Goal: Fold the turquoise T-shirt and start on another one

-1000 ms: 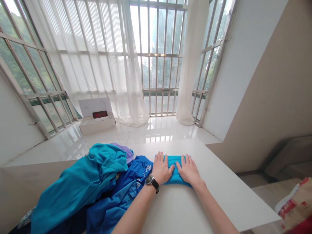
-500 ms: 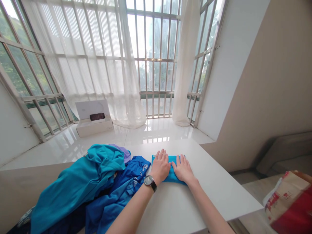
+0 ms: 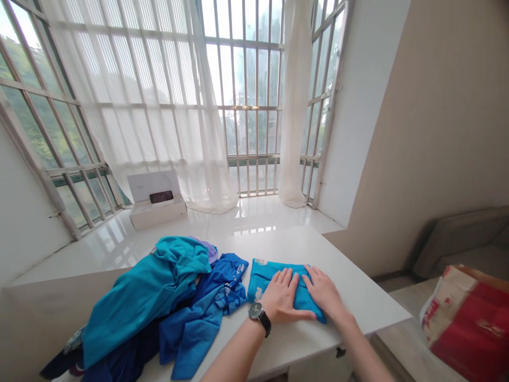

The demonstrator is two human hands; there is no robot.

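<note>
A folded teal garment (image 3: pixel 265 281) lies on the white table (image 3: pixel 358 302). My left hand (image 3: pixel 281 300), with a black watch on the wrist, lies flat on its near part, fingers stretched out. My right hand (image 3: pixel 326 293) presses flat on the garment's right end, fingers apart. Neither hand grips anything. The garment's far left corner with a small printed logo shows beyond my fingers.
A heap of teal and blue clothes (image 3: pixel 159 297) covers the table's left part. A red and white bag (image 3: pixel 465 318) sits at the lower right. On the glossy floor by the barred, curtained window stands an open white box (image 3: pixel 157 204).
Both hands have slid toward me over the folded garment, so more of its far side shows. The view has shifted too; the table and clothes sit differently in frame.
</note>
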